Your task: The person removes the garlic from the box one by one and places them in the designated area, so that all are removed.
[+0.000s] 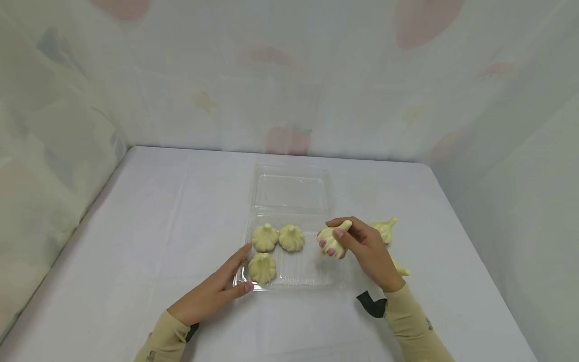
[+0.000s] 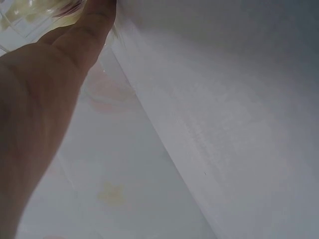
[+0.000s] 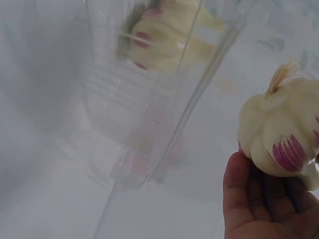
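My right hand (image 1: pixel 368 251) grips a garlic bulb (image 1: pixel 332 243), cream with purple streaks, above the right side of a clear plastic clamshell box (image 1: pixel 298 271). In the right wrist view the held garlic bulb (image 3: pixel 279 129) shows a tuft of dry roots. Inside the box sit three more bulbs: one at the back left (image 1: pixel 264 237), one beside it (image 1: pixel 291 238), and one at the front left (image 1: pixel 262 268). My left hand (image 1: pixel 217 286) rests at the box's left edge, its fingers and thumb extended; the left wrist view shows only part of this hand (image 2: pixel 75 50).
The box's clear lid (image 1: pixel 291 191) lies folded back on the white table (image 1: pixel 181 201). To the right are two more garlic bulbs, one farther back (image 1: pixel 384 230) and one (image 1: pixel 401 269) partly hidden by my right hand. Patterned cloth walls (image 1: pixel 271 90) stand behind and at the sides.
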`<state>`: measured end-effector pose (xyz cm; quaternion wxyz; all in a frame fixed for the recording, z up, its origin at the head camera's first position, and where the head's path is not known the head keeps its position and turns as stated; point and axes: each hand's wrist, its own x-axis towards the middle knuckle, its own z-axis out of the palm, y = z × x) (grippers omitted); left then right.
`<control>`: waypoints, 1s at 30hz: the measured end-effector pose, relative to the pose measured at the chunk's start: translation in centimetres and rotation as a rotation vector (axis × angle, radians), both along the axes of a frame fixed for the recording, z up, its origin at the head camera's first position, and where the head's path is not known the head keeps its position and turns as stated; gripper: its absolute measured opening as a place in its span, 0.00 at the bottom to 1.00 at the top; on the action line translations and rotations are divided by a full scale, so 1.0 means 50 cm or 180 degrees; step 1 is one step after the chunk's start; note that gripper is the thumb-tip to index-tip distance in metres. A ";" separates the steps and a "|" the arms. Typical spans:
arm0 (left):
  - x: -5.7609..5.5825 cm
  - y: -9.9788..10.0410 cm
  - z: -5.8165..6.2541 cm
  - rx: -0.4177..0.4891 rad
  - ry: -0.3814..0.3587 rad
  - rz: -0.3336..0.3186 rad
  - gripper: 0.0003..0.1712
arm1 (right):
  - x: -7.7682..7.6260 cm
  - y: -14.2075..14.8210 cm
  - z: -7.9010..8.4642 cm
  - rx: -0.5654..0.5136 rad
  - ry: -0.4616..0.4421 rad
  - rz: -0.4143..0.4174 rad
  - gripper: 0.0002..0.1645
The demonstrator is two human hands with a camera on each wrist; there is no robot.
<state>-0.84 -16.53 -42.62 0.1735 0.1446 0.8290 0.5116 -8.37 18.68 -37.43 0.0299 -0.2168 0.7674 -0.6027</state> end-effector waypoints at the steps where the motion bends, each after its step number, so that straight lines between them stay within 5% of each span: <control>1: 0.000 0.000 0.001 0.0003 -0.0003 0.0000 0.49 | 0.001 0.002 0.001 -0.0009 -0.0013 -0.0029 0.11; 30: 0.004 0.000 -0.002 0.0038 -0.0027 -0.0006 0.48 | 0.059 0.074 -0.002 -0.0102 -0.0117 -0.0801 0.12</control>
